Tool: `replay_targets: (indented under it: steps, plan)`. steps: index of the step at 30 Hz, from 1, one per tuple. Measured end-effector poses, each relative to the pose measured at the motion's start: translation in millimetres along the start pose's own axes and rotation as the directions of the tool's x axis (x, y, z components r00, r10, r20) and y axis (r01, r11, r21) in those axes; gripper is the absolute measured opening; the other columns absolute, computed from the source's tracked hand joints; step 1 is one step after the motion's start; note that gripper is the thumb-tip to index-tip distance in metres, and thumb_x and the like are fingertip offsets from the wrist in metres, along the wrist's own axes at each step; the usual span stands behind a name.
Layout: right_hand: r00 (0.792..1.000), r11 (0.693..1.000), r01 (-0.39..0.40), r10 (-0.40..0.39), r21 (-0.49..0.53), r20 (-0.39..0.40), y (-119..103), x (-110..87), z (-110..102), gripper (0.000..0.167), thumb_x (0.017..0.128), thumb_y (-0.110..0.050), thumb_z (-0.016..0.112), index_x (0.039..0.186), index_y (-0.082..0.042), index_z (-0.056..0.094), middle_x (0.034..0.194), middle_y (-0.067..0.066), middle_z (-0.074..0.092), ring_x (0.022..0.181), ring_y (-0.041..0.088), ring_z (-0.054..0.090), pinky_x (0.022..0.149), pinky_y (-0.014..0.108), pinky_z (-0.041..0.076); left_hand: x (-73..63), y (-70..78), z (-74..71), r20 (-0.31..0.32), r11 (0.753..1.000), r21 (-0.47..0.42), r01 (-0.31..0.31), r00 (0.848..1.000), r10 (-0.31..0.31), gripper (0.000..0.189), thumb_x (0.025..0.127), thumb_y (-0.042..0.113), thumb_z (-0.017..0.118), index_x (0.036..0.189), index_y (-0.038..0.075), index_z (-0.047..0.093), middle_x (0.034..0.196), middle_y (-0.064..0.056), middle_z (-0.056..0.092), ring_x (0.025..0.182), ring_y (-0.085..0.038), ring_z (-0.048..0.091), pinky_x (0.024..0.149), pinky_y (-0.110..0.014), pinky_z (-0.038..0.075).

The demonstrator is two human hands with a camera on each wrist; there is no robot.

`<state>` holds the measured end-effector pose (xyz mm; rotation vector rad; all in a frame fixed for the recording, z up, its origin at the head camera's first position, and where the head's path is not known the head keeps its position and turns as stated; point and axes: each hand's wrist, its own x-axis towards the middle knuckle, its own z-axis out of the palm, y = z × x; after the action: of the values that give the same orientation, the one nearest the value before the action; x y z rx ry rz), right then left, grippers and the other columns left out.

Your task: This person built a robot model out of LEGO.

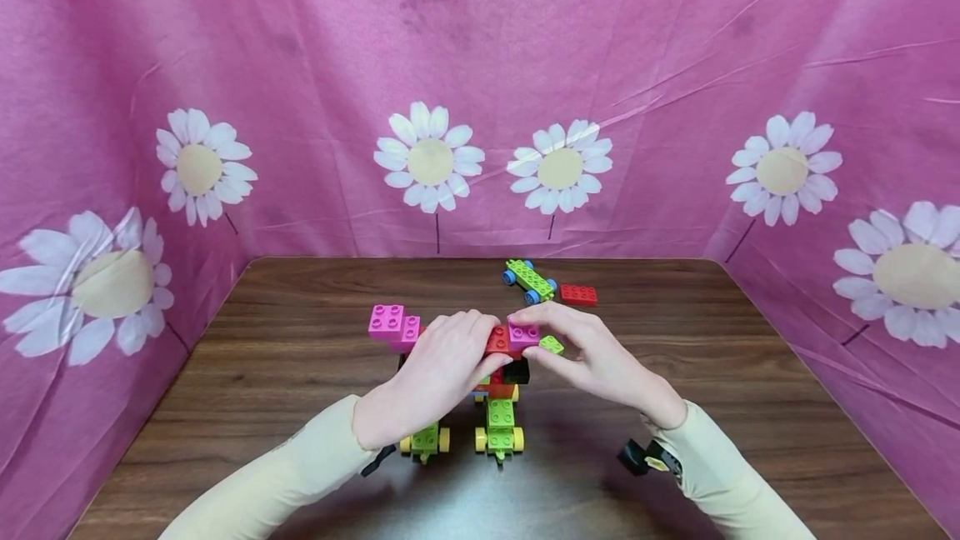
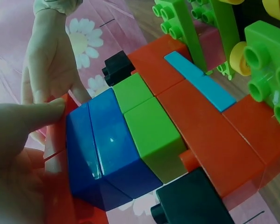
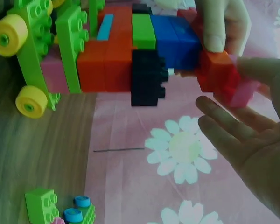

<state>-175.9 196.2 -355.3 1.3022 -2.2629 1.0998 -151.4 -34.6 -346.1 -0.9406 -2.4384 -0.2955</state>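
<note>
A tall toy-block model stands on yellow-wheeled green bases [image 1: 501,419], with red, green and blue bricks [image 2: 116,140] stacked above. Across its top runs a row of red bricks [image 1: 498,340], which my left hand [image 1: 450,352] grips from above, thumb along the near side. My right hand [image 1: 596,352] pinches a pink brick [image 1: 525,333] at the row's right end; in the right wrist view this pink brick [image 3: 245,93] sits against the red one. More pink bricks [image 1: 387,320] step up at the left end. Black bricks [image 3: 147,77] stick out from the model's sides.
Behind the model, a green wheeled base with blue wheels [image 1: 531,280] lies beside a red brick [image 1: 578,295]. A green brick [image 1: 551,345] lies near my right hand. A pink flowered cloth [image 1: 480,40] encloses the wooden table [image 1: 300,315] at the back and sides.
</note>
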Motion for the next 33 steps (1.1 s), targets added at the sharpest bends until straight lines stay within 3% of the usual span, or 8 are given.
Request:
replay_targets:
  steps: [4,8,11,14,18,21,27,33]
  plan:
    - [0.997,0.999,-0.026,0.023,-0.031,-0.071,8,-3.0,-11,0.044,0.085,0.004,0.073,0.126,-0.008,0.063,0.121,0.007,0.069,0.105,0.004,0.065,0.086,0.015,0.054,2.5,-0.5,-1.7,0.015,0.998,-0.066,0.018,1.0,-0.017,0.039,0.086,0.038,0.076,0.108,0.009,0.062,0.087,0.0,0.064,0.078,-0.014,0.059,0.068,-0.03,0.051]
    - [0.978,0.987,-0.16,0.154,-0.031,-0.141,30,-8.8,-24,0.032,0.089,0.001,0.069,0.119,-0.01,0.068,0.114,0.006,0.072,0.097,0.003,0.067,0.079,0.016,0.055,5.9,-1.2,-4.3,0.034,0.99,-0.131,0.046,0.999,-0.042,0.042,0.086,0.037,0.077,0.112,0.008,0.062,0.091,-0.001,0.065,0.079,-0.014,0.058,0.068,-0.03,0.053]
    - [0.955,0.955,-0.286,0.278,-0.073,-0.107,58,-15.8,-27,0.024,0.092,-0.007,0.069,0.114,-0.015,0.069,0.11,0.002,0.073,0.094,0.006,0.068,0.079,0.019,0.055,7.5,-1.5,-6.4,0.05,0.985,-0.163,0.065,0.997,-0.057,0.039,0.087,0.035,0.076,0.111,0.007,0.063,0.092,-0.002,0.065,0.079,-0.014,0.058,0.067,-0.029,0.052]
    - [0.934,0.923,-0.356,0.356,-0.142,-0.029,88,-25.0,-24,0.022,0.091,-0.008,0.07,0.112,-0.013,0.069,0.107,0.006,0.074,0.097,0.015,0.07,0.084,0.03,0.057,8.2,-1.2,-7.5,0.066,0.981,-0.181,0.076,0.996,-0.065,0.037,0.088,0.034,0.076,0.11,0.008,0.063,0.092,-0.002,0.065,0.079,-0.013,0.057,0.067,-0.029,0.052]
    - [0.916,0.899,-0.375,0.396,-0.229,0.057,118,-35.1,-17,0.026,0.086,-0.002,0.073,0.111,-0.003,0.068,0.109,0.014,0.072,0.104,0.028,0.068,0.092,0.046,0.054,9.0,0.1,-8.7,0.069,0.977,-0.199,0.073,0.996,-0.061,0.036,0.088,0.035,0.075,0.109,0.009,0.063,0.09,0.0,0.065,0.077,-0.012,0.056,0.063,-0.025,0.047]
    - [0.905,0.887,-0.371,0.412,-0.275,0.107,130,-36.8,-14,0.029,0.083,0.0,0.074,0.111,-0.001,0.067,0.109,0.014,0.071,0.106,0.031,0.066,0.094,0.051,0.052,10.8,1.2,-9.5,0.066,0.973,-0.218,0.075,0.996,-0.062,0.035,0.088,0.036,0.075,0.107,0.009,0.063,0.087,0.001,0.063,0.074,-0.01,0.053,0.059,-0.022,0.042]
    - [0.896,0.89,-0.307,0.389,-0.336,0.213,141,-34.1,-9,0.03,0.08,-0.003,0.078,0.108,-0.001,0.067,0.105,0.012,0.072,0.102,0.03,0.066,0.092,0.049,0.053,13.9,3.2,-10.1,0.1,0.958,-0.264,0.111,0.991,-0.087,0.034,0.089,0.036,0.074,0.108,0.01,0.063,0.088,0.002,0.062,0.074,-0.008,0.05,0.059,-0.019,0.043]
    - [0.896,0.892,-0.291,0.381,-0.346,0.229,146,-33.0,-3,0.028,0.078,-0.001,0.078,0.104,0.0,0.068,0.101,0.013,0.072,0.098,0.029,0.067,0.089,0.046,0.055,15.4,3.9,-9.1,0.106,0.954,-0.276,0.119,0.99,-0.093,0.034,0.09,0.036,0.073,0.11,0.01,0.064,0.092,0.001,0.065,0.076,-0.008,0.052,0.061,-0.02,0.045]
